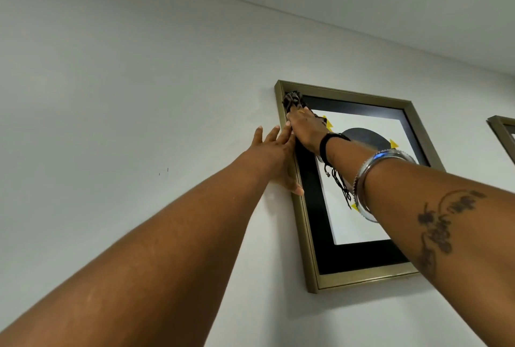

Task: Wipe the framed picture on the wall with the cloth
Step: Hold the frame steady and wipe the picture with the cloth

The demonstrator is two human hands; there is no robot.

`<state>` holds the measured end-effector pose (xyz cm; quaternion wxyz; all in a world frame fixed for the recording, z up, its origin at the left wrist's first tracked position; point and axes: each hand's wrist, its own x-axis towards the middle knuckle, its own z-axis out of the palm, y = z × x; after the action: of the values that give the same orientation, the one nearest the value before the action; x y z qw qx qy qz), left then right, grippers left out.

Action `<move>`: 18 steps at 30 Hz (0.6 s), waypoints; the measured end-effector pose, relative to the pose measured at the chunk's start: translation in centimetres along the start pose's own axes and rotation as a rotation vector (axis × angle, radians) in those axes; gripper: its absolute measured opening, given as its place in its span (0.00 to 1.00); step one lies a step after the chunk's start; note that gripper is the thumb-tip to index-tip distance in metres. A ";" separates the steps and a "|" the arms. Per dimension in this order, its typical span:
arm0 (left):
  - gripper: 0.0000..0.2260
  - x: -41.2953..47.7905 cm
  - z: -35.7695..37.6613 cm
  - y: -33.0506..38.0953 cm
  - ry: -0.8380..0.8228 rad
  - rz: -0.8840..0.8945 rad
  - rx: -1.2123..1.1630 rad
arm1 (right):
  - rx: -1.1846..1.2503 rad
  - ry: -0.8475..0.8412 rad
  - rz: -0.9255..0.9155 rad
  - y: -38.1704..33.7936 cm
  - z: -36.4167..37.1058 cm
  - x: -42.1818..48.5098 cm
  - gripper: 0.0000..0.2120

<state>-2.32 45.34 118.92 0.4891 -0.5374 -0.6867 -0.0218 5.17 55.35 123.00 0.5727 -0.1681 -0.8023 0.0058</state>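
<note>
**Cloth at upper left corner of frame; steadying hand on left edge**

Framed picture (359,187) hangs on the white wall (125,81), to the right of centre and high in view, its dull gold moulding enclosing a black mat and a white print with a dark disc and yellow triangles. Right hand (305,129) reaches to the far upper left corner of the glass and is closed over a dark bunched cloth (292,100), which protrudes beyond the fingers and touches the inner edge of the moulding. Left hand (274,157) lies flat with fingers spread wide, palm against the wall and the frame's left side, thumb resting on the moulding; it holds nothing. A black cord bracelet (324,148) and a metal bangle (370,179) sit on the right forearm. Part of a second frame (503,134) shows at the far right.

Assessment: wiping appears under way at the corner; most of the glass looks yet to be covered.

Risks noted:
- Sideways pressure from the cloth could swing or unhook the picture should the bracing hand lift.
- Bangle lies close over the glass and could strike or scratch it on a downward stroke.
- Loose bracelet cords could drag across the surface.
- Hanging hardware is hidden; its security cannot be judged.
</note>
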 end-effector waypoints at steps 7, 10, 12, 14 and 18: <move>0.58 -0.3 0.0 0.0 -0.003 0.013 -0.036 | -0.103 0.059 -0.072 1.2 0.2 -1.5 0.20; 0.58 -0.3 0.0 -0.1 -0.003 0.018 -0.048 | -0.081 0.036 -0.045 1.3 -0.4 -1.4 0.20; 0.59 -0.3 0.0 -0.1 0.005 0.016 -0.048 | -0.077 0.013 -0.037 0.7 -1.1 -0.5 0.22; 0.59 -0.2 -0.1 -0.1 0.007 0.013 -0.037 | -0.020 0.025 -0.009 -0.4 -1.4 0.5 0.21; 0.59 0.0 0.0 0.2 -0.021 -0.005 -0.008 | 0.079 0.117 0.079 -0.5 -1.1 2.9 0.10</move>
<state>-2.12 45.39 118.79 0.4796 -0.5379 -0.6930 -0.0203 5.21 55.44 126.14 0.6242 -0.1770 -0.7593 0.0502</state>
